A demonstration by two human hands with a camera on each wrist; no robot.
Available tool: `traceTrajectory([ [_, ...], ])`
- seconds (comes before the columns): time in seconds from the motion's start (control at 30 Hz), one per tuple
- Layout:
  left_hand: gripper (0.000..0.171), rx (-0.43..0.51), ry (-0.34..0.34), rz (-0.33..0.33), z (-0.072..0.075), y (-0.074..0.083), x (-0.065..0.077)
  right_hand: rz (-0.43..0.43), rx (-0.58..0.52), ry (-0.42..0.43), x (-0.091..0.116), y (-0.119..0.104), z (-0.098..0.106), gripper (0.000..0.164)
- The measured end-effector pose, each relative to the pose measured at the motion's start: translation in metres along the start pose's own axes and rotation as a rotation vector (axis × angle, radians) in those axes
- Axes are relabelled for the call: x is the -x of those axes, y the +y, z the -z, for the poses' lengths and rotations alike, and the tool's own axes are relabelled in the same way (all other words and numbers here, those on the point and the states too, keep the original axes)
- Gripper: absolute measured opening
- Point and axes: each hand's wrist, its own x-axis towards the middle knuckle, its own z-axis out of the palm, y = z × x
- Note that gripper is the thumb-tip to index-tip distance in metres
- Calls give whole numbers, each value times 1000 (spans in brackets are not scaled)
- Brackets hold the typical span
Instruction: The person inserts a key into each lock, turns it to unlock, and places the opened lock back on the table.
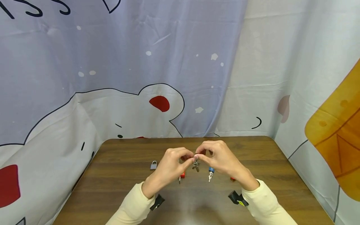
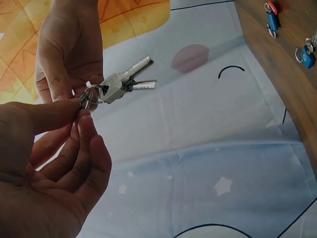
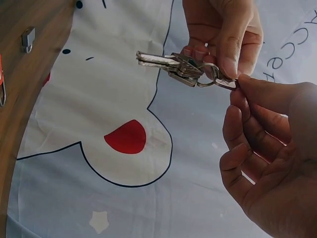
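Up above the table, both hands meet at a small bunch of silver keys [image 1: 196, 165] on a split ring. My left hand [image 1: 172, 164] pinches the small metal piece at the ring's end between thumb and fingertip. From the other side, my right hand [image 1: 219, 156] pinches the same spot, its thumb and forefinger showing in the right wrist view. The key ring [image 3: 210, 69] loops out from between the fingertips there, with the keys [image 3: 171, 67] pointing away from the hands. Fingertips partly hide the small metal piece [image 2: 85, 100] in the left wrist view.
On the wooden table [image 1: 126, 187] lie a grey padlock [image 1: 153, 165] at left, a red padlock [image 1: 182, 175] behind the left hand, and a blue padlock [image 1: 211, 169] with keys. A red object [image 1: 232, 179] peeks out by the right wrist. A printed curtain [image 1: 112, 112] hangs behind.
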Motion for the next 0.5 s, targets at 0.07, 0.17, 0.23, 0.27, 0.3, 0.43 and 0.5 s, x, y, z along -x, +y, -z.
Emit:
traceTrajectory([
  [0.07, 6, 18, -3, -1, 0, 0, 0, -5, -3, -3, 0, 0, 0, 8],
  [0.17, 6, 38, 1, -2, 0, -1, 0, -9, -12, -9, -1, -1, 0, 9],
  [0.23, 7, 52, 11, -7, 0, -1, 0, -1, -16, -5, -1, -1, 0, 10],
  [0.27, 8, 57, 19, -11, 0, -1, 1, 7, -18, -2, -1, 0, 0, 10],
  [0.3, 8, 63, 28, -14, 1, -1, 1, 14, -17, 3, -1, -1, 0, 10],
  [0.43, 7, 93, 67, -23, 1, -2, 2, 35, -16, 34, -2, -2, 0, 7],
  [0.5, 5, 113, 83, -16, 1, -2, 2, 32, -26, 51, -1, -2, 0, 3],
])
